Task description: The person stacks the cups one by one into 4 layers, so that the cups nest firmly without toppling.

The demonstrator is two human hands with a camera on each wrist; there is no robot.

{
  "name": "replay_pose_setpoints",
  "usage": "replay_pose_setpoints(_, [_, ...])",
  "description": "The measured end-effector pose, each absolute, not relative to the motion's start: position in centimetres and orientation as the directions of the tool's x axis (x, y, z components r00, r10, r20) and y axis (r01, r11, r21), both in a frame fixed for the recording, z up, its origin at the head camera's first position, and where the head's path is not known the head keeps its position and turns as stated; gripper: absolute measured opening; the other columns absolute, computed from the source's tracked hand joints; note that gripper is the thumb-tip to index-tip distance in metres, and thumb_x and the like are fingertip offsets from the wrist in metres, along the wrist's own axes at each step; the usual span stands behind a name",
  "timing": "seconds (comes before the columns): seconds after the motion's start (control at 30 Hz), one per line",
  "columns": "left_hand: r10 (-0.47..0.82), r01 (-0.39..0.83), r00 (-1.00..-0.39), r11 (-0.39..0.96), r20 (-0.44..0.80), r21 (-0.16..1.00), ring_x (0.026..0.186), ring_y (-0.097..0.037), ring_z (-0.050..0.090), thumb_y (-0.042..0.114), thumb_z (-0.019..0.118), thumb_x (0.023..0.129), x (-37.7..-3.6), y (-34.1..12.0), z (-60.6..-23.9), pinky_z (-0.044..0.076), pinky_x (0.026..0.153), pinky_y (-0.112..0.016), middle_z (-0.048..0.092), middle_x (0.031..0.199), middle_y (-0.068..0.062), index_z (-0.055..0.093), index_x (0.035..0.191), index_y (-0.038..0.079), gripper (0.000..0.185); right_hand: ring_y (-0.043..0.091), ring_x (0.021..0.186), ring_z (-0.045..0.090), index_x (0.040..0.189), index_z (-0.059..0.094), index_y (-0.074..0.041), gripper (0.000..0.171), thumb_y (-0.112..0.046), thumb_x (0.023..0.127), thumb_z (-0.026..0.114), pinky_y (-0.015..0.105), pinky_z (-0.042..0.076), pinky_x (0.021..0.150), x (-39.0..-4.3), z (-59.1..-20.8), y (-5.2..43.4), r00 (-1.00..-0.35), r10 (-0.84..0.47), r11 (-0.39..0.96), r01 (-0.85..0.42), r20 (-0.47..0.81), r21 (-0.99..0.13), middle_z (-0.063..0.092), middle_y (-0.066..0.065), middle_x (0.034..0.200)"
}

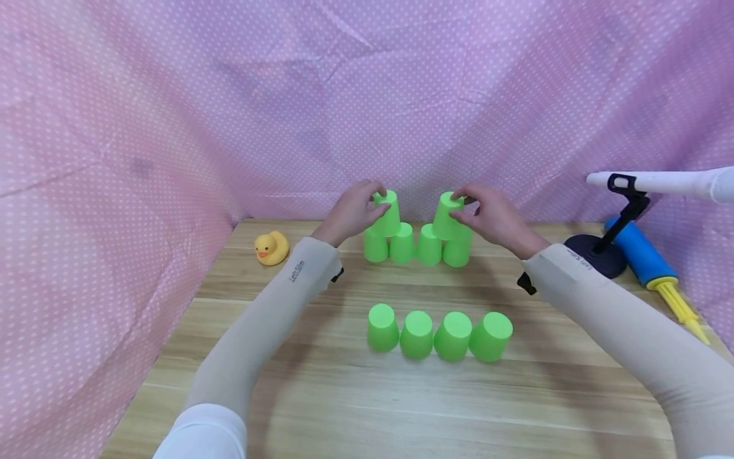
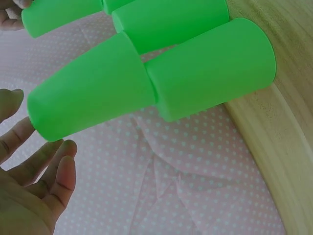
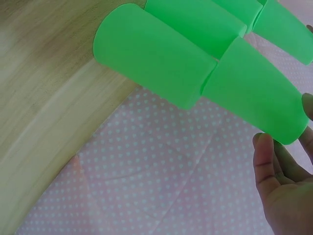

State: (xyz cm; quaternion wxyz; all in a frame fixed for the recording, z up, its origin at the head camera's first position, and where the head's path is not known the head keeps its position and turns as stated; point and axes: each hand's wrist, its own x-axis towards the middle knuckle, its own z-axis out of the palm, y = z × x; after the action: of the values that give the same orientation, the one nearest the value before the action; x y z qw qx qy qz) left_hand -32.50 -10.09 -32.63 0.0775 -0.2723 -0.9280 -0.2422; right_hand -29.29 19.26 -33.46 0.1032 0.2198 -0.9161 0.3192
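Two upper green cups stand upside down on pairs of green cups at the table's back. My left hand (image 1: 357,210) is at the left upper cup (image 1: 388,217); in the left wrist view the thumb (image 2: 10,104) stands off it, and loosely spread fingers (image 2: 23,128) are at its base. At the right upper cup (image 1: 447,213), my right hand (image 1: 492,213) holds the narrow end between thumb and fingers (image 3: 264,147). Beneath are the left lower cups (image 1: 402,245) and right lower cups (image 1: 429,247), partly covered by the upper ones.
Several upside-down green cups (image 1: 417,335) form a row nearer the front of the wooden table (image 1: 367,408). A yellow rubber duck (image 1: 272,248) sits at the left. On the right are a black stand (image 1: 596,255), a white tube (image 1: 671,185) and a blue-and-yellow pump (image 1: 645,255). Pink dotted cloth (image 1: 367,95) hangs behind.
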Motion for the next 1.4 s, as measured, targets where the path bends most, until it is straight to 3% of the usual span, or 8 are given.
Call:
replay_pose_setpoints(0.23, [0.477, 0.628, -0.771, 0.681, 0.422, 0.376, 0.102, -0.021, 0.053, 0.026, 0.062, 0.092, -31.0, -11.2, -31.9, 0.046, 0.084, -0.033, 0.056, 0.112, -0.005, 0.059, 0.109, 0.008, 0.025, 0.030, 0.104, 0.054, 0.119, 0.059, -0.007, 0.036, -0.021, 0.087, 0.070, 0.044, 0.047, 0.076, -27.9, -33.0, 20.3, -0.872, -0.316, 0.660, -0.485, 0.374, -0.573, 0.059, 0.012, 0.117])
replay_pose_setpoints(0.53, [0.596, 0.785, -0.609, 0.546, 0.524, 0.292, 0.099, -0.022, 0.053, 0.018, 0.067, 0.089, -26.3, -12.9, -31.6, 0.045, 0.085, -0.032, 0.057, 0.103, -0.006, 0.062, 0.102, 0.004, 0.020, 0.017, 0.088, 0.057, 0.107, 0.064, -0.006, 0.032, -0.010, 0.078, 0.078, 0.032, 0.048, 0.067, -23.8, -33.5, 21.2, -0.676, -0.452, 0.602, -0.713, 0.582, -0.360, 0.063, 0.004, 0.101])
replay_pose_setpoints(0.77, [0.736, 0.860, -0.511, 0.438, 0.445, 0.262, 0.098, -0.015, 0.053, 0.019, 0.070, 0.086, -22.0, -13.7, -33.4, 0.043, 0.087, -0.030, 0.056, 0.102, 0.000, 0.061, 0.102, 0.008, 0.022, 0.014, 0.094, 0.057, 0.108, 0.062, -0.009, 0.040, -0.012, 0.073, 0.081, 0.033, 0.049, 0.073, -19.2, -34.9, 20.7, -0.584, -0.619, 0.506, -0.808, 0.525, -0.301, 0.062, 0.000, 0.105])
replay_pose_setpoints(0.97, [0.812, 0.889, -0.451, 0.373, 0.371, 0.265, 0.099, -0.011, 0.051, 0.026, 0.072, 0.084, -19.4, -14.2, -36.1, 0.043, 0.088, -0.026, 0.055, 0.104, 0.004, 0.060, 0.101, 0.013, 0.025, 0.016, 0.100, 0.057, 0.103, 0.063, -0.014, 0.032, -0.023, 0.077, 0.078, 0.036, 0.050, 0.080, -15.6, -36.5, 19.7, -0.549, -0.728, 0.461, -0.836, 0.412, -0.300, 0.059, -0.003, 0.111])
replay_pose_setpoints(1.1, [0.823, 0.886, -0.453, 0.374, 0.343, 0.274, 0.103, -0.012, 0.052, 0.027, 0.072, 0.084, -18.3, -14.2, -37.6, 0.042, 0.090, -0.026, 0.057, 0.107, 0.004, 0.060, 0.100, 0.013, 0.024, 0.017, 0.099, 0.058, 0.097, 0.063, -0.017, 0.030, -0.023, 0.074, 0.080, 0.036, 0.050, 0.079, -14.5, -37.4, 19.0, -0.531, -0.743, 0.441, -0.846, 0.407, -0.300, 0.059, -0.002, 0.111])
replay_pose_setpoints(1.4, [0.806, 0.823, -0.544, 0.458, 0.233, 0.336, 0.110, -0.011, 0.049, 0.029, 0.069, 0.086, -17.3, -13.9, -39.1, 0.041, 0.094, -0.025, 0.056, 0.116, 0.005, 0.059, 0.100, 0.018, 0.020, 0.019, 0.102, 0.056, 0.098, 0.063, -0.017, 0.031, -0.021, 0.073, 0.081, 0.039, 0.047, 0.084, -14.0, -38.5, 18.1, -0.545, -0.728, 0.447, -0.838, 0.417, -0.314, 0.059, -0.003, 0.109])
